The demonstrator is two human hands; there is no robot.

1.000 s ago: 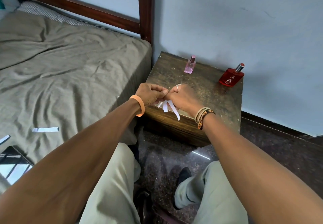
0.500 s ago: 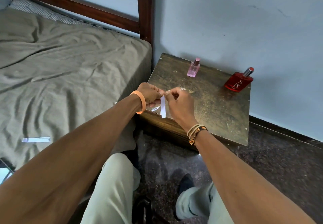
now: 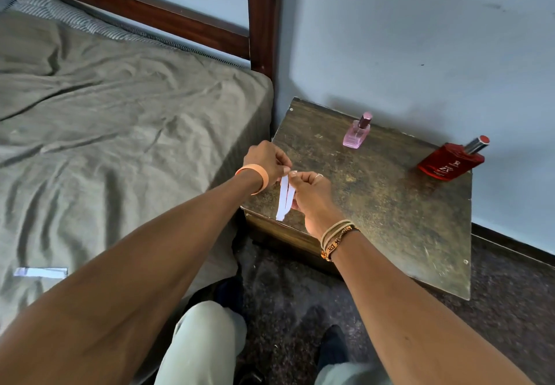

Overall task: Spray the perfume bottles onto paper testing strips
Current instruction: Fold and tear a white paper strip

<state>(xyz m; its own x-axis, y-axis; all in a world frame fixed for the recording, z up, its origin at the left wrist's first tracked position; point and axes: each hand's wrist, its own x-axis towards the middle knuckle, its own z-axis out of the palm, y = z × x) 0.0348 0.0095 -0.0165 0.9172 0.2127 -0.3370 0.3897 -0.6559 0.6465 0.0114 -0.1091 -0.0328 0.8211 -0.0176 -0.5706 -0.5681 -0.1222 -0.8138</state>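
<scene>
**Two hands pinch white paper strips over a bedside table with two perfume bottles**

Head camera view, looking forward and down: A person sits facing a small, worn wooden table [image 3: 390,204] pushed into the corner beside a bed [image 3: 120,129]. Both bare forearms reach forward and meet above the table's near left corner.

The left hand [image 3: 265,159], with an orange band at the wrist, is closed in a pinch on the top end of the paper strips [image 3: 285,196]. The right hand [image 3: 312,193], wearing a ring and thread bracelets, is also closed around the strips, gripping them from the right side. Two narrow white strips hang down from the fingertips, side by side and slightly spread at the bottom, their lower ends just above the table's front edge.

Two perfume bottles stand at the back of the table near the pale blue wall, well apart from the hands. The pink bottle [image 3: 356,132] is small and upright, near the middle of the back edge. The red bottle [image 3: 450,162] is larger and flat, at the far right corner, with a silver neck and red cap.

Another white strip [image 3: 40,272] lies flat on the olive bedsheet at the lower left. The person's pale trouser knees show at the bottom.
</scene>
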